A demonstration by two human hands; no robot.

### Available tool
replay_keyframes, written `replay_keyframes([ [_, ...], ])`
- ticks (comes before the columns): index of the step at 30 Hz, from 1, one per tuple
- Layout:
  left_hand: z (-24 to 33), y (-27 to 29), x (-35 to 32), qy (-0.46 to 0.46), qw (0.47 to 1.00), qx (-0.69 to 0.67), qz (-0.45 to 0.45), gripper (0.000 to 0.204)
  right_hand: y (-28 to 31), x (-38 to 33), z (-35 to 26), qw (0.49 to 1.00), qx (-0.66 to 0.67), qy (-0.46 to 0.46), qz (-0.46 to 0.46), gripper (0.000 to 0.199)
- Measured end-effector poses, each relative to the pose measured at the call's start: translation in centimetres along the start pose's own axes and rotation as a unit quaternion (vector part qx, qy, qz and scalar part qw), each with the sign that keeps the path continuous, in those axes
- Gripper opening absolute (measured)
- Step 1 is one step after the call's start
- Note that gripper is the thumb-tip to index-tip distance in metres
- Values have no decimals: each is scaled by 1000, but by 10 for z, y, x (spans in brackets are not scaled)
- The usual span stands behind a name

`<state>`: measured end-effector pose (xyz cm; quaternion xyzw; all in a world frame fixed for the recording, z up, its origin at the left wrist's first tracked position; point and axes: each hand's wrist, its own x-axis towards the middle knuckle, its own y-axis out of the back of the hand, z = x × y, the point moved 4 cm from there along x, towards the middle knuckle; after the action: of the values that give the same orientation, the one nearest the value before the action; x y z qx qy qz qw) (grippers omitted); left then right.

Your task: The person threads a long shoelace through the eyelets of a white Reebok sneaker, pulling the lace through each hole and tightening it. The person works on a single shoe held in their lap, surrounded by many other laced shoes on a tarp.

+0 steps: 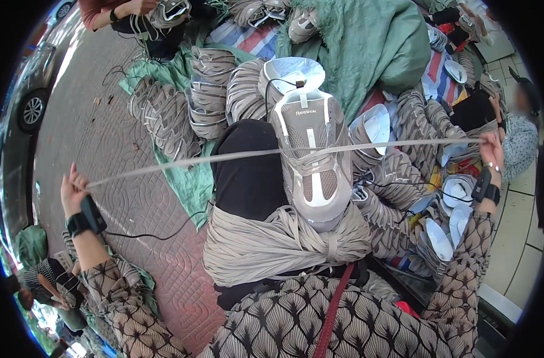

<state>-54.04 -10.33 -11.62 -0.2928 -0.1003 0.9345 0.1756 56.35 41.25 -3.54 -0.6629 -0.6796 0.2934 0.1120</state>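
A grey-beige shoe upper [306, 128] with white trim rests on my black-clad leg, its toe pointing toward me. One long beige shoelace [224, 157] runs through it and is pulled wide to both sides. My left hand [74, 190], out at the far left, pinches one end of the lace. At the far right my right hand [492, 153] has its fingers closed on the other end. Both stretches of lace look nearly straight. Across my lap, below the toe, lies a thick bundle of beige laces [260, 241], gathered together near its right end.
Stacked shoe uppers [212, 89] lie beyond my knee, with more on my right. Green sacking [373, 53] covers a heap at the back. Other people sit at the upper left, right and lower left. A parked car [21, 119] stands beside the paving [99, 125].
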Motion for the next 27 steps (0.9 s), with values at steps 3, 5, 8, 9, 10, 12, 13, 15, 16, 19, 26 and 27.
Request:
replay_keyframes([
  [3,25,101,41,36,998,-26,53,57,99,-63,-73,997,41,39,51,23],
  [5,25,137,32,29,989,11,145,54,141,-92,-57,971,30,66,227,21],
  [8,-21,155,9,54,984,32,166,38,138,-88,-43,952,-120,21,283,13],
  [9,-52,156,-3,69,982,68,161,36,115,-68,-31,939,-184,-1,290,11],
  [10,-73,105,-1,85,992,70,56,33,104,-71,-21,947,-169,39,269,12],
  [12,-96,-30,-57,62,987,122,-80,23,-3,-78,59,967,-240,0,88,33],
  [13,-114,-89,-85,55,975,176,-125,21,-58,-80,97,966,-253,-17,38,29],
  [15,-152,-195,-150,29,935,275,-224,25,-161,-96,150,931,-359,-47,-36,25],
  [16,-171,-236,-176,-2,900,338,-277,28,-205,-107,170,907,-414,-52,-61,23],
  [19,-214,-311,-235,-97,795,408,-439,25,-283,-126,223,848,-496,-106,-156,19],
  [26,-263,-332,-290,-329,541,636,-440,12,-323,-134,289,782,-526,-70,-325,17],
  [27,-265,-332,-291,-327,539,640,-438,13,-320,-133,293,782,-530,-72,-319,17],
])
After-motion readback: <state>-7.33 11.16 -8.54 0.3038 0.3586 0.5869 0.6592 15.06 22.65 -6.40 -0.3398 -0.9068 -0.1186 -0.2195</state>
